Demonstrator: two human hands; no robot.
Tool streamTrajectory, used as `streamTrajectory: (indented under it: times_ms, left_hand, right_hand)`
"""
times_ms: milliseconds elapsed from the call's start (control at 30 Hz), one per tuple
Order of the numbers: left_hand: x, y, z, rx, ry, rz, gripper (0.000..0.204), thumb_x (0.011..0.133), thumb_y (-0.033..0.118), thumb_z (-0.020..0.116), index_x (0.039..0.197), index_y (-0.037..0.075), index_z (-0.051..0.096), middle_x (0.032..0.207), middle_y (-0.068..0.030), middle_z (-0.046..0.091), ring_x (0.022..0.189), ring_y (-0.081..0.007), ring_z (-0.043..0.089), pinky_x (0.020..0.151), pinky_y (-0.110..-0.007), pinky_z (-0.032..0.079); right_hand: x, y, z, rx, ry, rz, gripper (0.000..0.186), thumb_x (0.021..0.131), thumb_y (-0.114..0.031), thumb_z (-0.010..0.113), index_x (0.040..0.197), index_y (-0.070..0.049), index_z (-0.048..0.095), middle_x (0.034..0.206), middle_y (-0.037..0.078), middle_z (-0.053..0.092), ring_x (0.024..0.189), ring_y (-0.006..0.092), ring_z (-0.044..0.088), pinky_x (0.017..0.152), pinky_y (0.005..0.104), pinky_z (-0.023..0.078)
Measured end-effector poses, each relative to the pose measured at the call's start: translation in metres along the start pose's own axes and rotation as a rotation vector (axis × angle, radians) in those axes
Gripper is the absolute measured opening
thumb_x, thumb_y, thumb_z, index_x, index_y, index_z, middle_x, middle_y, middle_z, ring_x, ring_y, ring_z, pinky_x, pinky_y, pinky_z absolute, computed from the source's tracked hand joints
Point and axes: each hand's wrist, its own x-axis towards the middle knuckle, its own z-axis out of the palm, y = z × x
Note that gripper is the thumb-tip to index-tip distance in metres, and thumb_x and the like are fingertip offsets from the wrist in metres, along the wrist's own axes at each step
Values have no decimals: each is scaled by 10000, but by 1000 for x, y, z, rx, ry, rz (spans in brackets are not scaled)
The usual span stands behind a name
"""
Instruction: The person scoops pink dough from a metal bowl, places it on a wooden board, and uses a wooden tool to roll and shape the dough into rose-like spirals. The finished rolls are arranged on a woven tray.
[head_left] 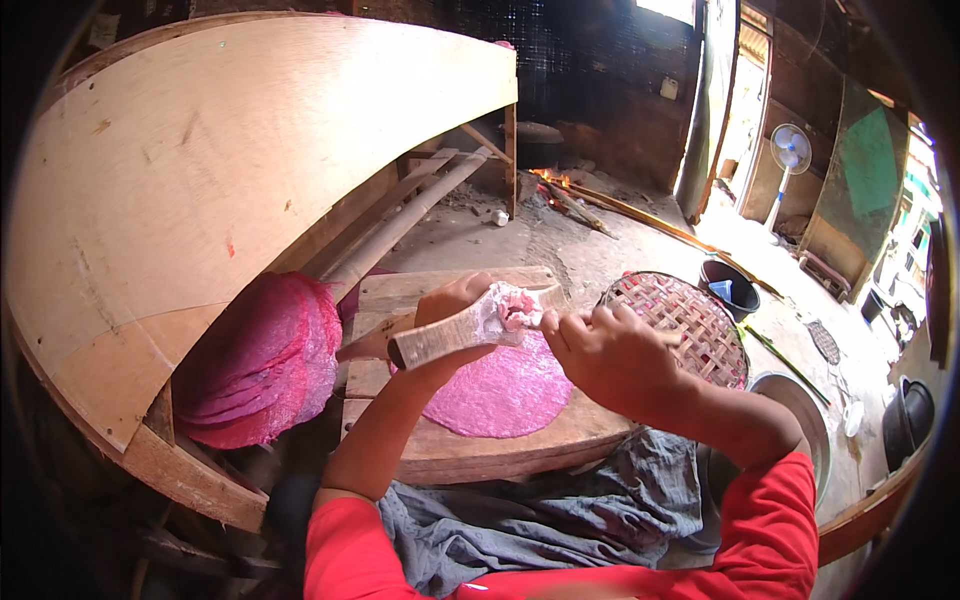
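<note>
My left hand (455, 298) is wrapped round a wooden tool (437, 342), held tilted above a low wooden board. Pinkish-white sticky dough (515, 306) is caked in the tool's broad end. My right hand (612, 358) is closed beside that end, fingers bent in a pinch at the dough's edge; what lies between the fingertips is hidden. Below both hands, a thin round pink sheet (500, 398) lies flat on the wooden board (480, 462). The tool and my forearms cover part of it.
Stacked pink sheets (265, 365) stand left, beside a large curved plywood panel (270, 130). A woven basket (685, 310), a black bucket (742, 290) and a metal basin (800, 405) are at the right. Burning wood (565, 190) lies on the floor ahead; a fan (790, 150) stands far right.
</note>
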Motion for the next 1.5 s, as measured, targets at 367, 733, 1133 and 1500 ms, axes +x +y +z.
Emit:
streamTrajectory:
  times_ms: [367, 733, 1133, 1500]
  left_hand:
    - [8, -36, -5, 261, 201, 70, 221, 843, 363, 681, 789, 153, 638, 706, -30, 569, 559, -209, 601, 500, -388, 498]
    - [5, -67, -7, 294, 179, -35, 168, 843, 253, 684, 959, 133, 668, 892, -47, 659, 772, -248, 639, 717, -353, 526]
    - [-5, -57, -2, 363, 165, -75, 311, 759, 353, 723, 823, 102, 549, 743, -85, 587, 675, -283, 628, 603, -382, 517]
    - [-4, 9, -4, 102, -165, 52, 461, 750, 519, 713, 804, 96, 537, 707, -99, 565, 679, -306, 645, 570, -405, 512]
  right_hand:
    - [-23, 29, -33, 491, -66, 548, 368, 872, -39, 538, 1231, -98, 593, 852, 101, 645, 621, 244, 657, 516, 358, 531]
    - [-30, -39, 12, 883, -55, 662, 370, 911, -68, 511, 1278, -62, 557, 896, 178, 645, 719, 341, 666, 619, 427, 534]
    - [-43, -37, 10, 1477, -216, 808, 228, 937, -114, 579, 1134, -25, 650, 691, 180, 604, 581, 209, 572, 591, 372, 476]
    - [-20, -13, -3, 138, -66, 154, 290, 877, -165, 580, 1155, -123, 653, 727, 9, 516, 551, 140, 531, 494, 302, 441]
